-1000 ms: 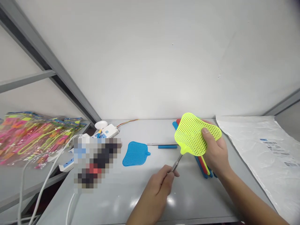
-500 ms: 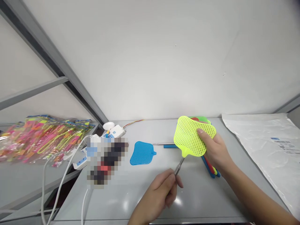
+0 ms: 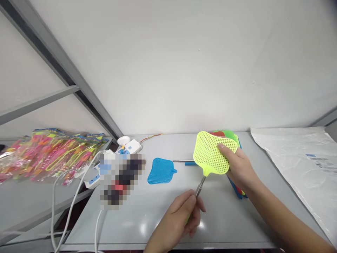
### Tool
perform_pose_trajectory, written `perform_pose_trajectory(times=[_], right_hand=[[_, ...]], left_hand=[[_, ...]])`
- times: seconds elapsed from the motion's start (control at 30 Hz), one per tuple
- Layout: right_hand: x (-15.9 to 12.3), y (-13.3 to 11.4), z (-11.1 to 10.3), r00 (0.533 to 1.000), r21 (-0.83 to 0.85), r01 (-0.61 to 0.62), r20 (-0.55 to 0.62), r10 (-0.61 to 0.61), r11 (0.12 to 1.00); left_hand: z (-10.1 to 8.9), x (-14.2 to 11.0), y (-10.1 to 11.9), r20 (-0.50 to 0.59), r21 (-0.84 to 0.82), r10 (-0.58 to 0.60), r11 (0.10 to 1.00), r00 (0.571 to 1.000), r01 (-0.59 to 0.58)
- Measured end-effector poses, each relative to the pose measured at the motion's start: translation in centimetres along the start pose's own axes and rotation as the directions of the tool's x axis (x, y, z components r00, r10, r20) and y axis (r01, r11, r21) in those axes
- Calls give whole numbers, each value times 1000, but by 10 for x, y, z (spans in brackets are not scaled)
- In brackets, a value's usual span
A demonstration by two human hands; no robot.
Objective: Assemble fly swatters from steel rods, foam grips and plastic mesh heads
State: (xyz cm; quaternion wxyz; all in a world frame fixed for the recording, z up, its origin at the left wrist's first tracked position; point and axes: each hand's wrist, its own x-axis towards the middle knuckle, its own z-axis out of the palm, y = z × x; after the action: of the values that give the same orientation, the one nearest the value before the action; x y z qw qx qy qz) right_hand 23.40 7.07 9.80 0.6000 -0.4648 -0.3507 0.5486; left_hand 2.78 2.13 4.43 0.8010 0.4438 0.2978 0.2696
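My right hand [image 3: 238,167] grips the yellow-green mesh head of a fly swatter [image 3: 210,153], thumb on its face, above the grey table [image 3: 147,218]. My left hand [image 3: 181,218] is closed round the swatter's thin metal rod [image 3: 199,185] and its handle, just below the head. A blue swatter head [image 3: 161,170] lies flat on the table to the left, with a metal rod and blue handle [image 3: 185,162] lying beside it. Behind my right hand sits a stack of other coloured swatters [image 3: 237,188].
White power strips [image 3: 126,147] with cables lie at the table's back left, next to a blurred patch. Packets of bright toys [image 3: 50,154] cover a lower shelf on the left. A white plastic mailing bag [image 3: 302,161] lies on the right. A wall rises behind the table.
Both hands have shifted slightly left and nearer with the yellow-green swatter. My left hand has slid a little down the rod and closed more fully on it.
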Motion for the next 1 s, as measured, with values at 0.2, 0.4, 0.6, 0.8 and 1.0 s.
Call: perform_pose_trajectory(times=[0.2, 0.4, 0.6, 0.8, 1.0], right_hand=[[-1, 4, -2, 996, -84, 86, 2, -86, 993], [-3, 12, 7, 994, -150, 112, 27, -109, 982], [0, 18, 10, 995, -177, 104, 29, -100, 979], [3, 21, 6, 996, -71, -2, 93, 8, 997], [46, -13, -38, 985, -146, 120, -107, -137, 982]], left_hand=[[1, 1, -4, 5, -170, -79, 982, 997, 79], [8, -3, 4, -183, 124, -71, 988, 980, 95], [8, 5, 1, -382, 864, 271, 444, 884, 237], [7, 16, 0, -385, 860, 228, 439, 894, 259], [-2, 1, 5, -328, 749, 36, 619, 944, 237]])
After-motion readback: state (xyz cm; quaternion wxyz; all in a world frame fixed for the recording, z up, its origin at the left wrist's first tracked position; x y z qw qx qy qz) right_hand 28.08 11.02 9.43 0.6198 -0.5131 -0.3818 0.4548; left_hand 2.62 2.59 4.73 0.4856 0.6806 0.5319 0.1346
